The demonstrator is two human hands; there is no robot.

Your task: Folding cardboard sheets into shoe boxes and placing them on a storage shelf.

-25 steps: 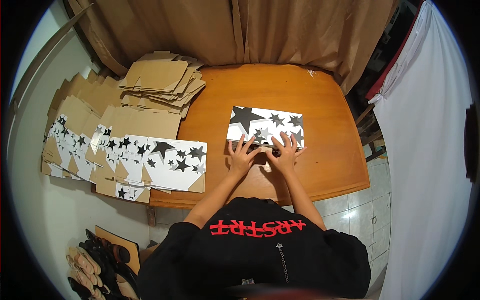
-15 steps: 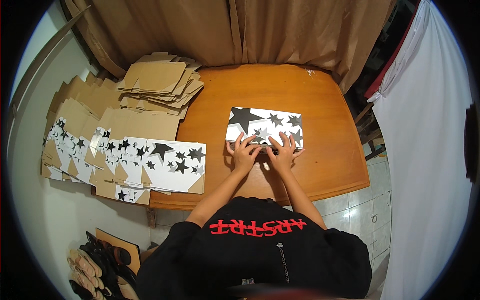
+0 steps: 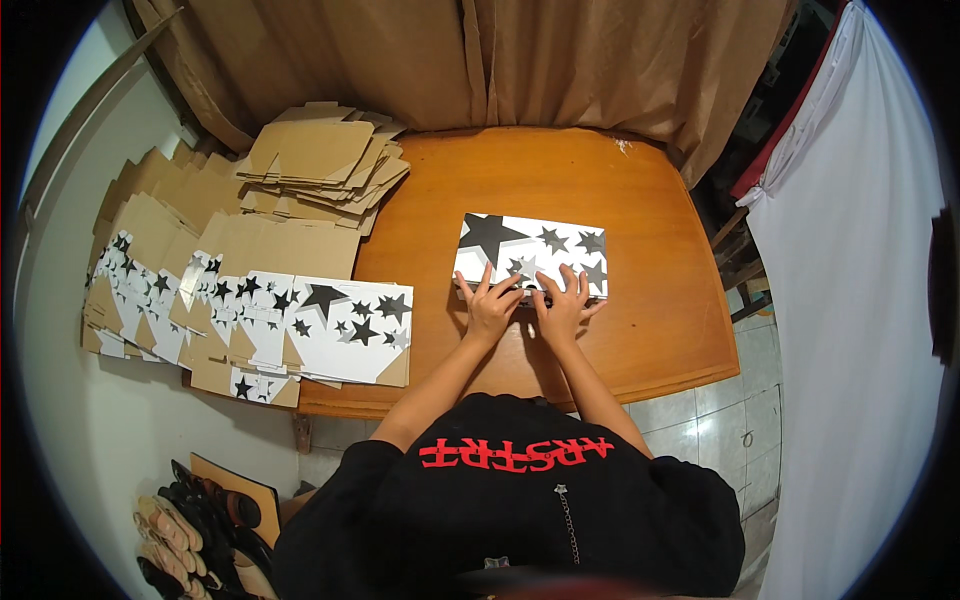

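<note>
At 9 o'clock from the white cardboard box with black and gray stars (image 3: 545,250), flat white-and-brown cardboard pieces with stars (image 3: 340,345) lie in a messy spread. At 10 o'clock is a stack of flat plain brown cardboard (image 3: 310,150). These all lie flat, so there is no room in them to hold a thing.

Next is the left hand (image 3: 490,312), at 7 o'clock on the box's near edge. Its fingers are spread over the top, with the thumb by the near side. The box sits in the middle of the shiny orange-brown wooden desk (image 3: 440,210). Its top looks shut, so what is inside is hidden. The right hand (image 3: 560,315), at 5 o'clock, has spread fingers too, with its thumb close to the other one. I can't tell if either hand pinches the edge.

The step looks like pressing the near edge into place. To do it well, push softly and evenly with both hands, since too hard a push could bend the card.
</note>
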